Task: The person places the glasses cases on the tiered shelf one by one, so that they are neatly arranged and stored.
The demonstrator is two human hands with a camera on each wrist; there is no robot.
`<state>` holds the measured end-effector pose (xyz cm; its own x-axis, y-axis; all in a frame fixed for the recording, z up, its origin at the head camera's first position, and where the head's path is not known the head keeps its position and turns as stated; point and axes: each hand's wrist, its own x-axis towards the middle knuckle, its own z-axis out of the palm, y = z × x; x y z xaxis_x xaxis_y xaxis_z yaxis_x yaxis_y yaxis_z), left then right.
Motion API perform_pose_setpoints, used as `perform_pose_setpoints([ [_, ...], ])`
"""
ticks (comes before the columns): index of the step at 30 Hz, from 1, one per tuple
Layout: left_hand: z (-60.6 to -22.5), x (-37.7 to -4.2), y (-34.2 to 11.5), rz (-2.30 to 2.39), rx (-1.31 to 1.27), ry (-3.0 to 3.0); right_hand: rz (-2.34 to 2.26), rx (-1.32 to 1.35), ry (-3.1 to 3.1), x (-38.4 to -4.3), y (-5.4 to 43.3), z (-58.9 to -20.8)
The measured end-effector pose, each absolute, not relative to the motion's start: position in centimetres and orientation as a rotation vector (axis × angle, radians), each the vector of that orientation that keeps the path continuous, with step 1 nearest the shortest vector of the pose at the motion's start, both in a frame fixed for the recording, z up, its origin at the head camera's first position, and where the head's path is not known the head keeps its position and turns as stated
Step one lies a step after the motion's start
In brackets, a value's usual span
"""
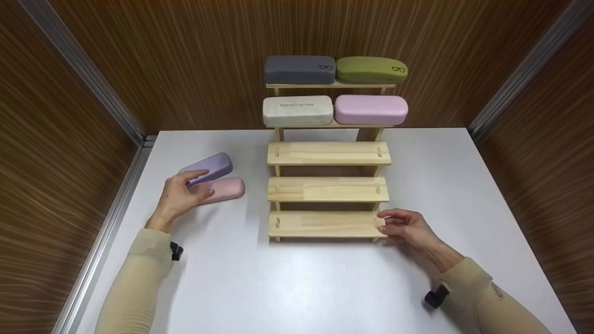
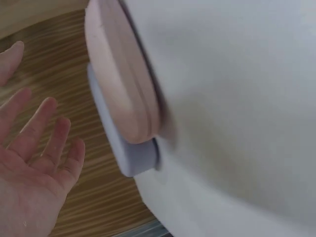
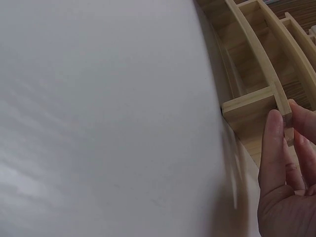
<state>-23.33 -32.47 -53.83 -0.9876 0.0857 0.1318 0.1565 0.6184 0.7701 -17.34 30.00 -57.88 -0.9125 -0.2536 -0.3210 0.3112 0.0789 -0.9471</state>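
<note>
My left hand (image 1: 176, 198) hovers with fingers spread over two glasses cases lying on the table, a pale pink one (image 1: 227, 189) and a lavender one (image 1: 217, 163) behind it. In the left wrist view, the palm (image 2: 27, 187) faces up beside the pink case (image 2: 116, 69), apart from it, and the lavender case (image 2: 140, 159) shows partly behind. With thumb and fingertips, my right hand (image 1: 415, 229) pinches the right end of the lowest step of a stepped wooden rack (image 1: 325, 225). That pinch shows close up in the right wrist view, at the step's corner (image 3: 282, 106).
On the rack's top shelf sit a dark grey case (image 1: 297, 70) and a green case (image 1: 369, 69). One tier below are a whitish case (image 1: 297, 113) and a pink case (image 1: 371, 110). Wood-patterned walls (image 1: 209, 60) enclose the white table (image 1: 287, 287) at back and sides.
</note>
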Motion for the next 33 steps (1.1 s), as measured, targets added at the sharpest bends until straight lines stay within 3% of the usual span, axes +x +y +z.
perform_pose_setpoints([
  [9, -56.0, -22.9, -33.0, -1.298, -0.117, -2.812, -1.899, 0.045, 1.94, -17.3, 30.0, -57.9],
  [33, -57.6, -22.6, -32.5, -1.092, -0.118, -2.895, -1.917, 0.03, 1.923, -17.2, 30.2, -57.9],
])
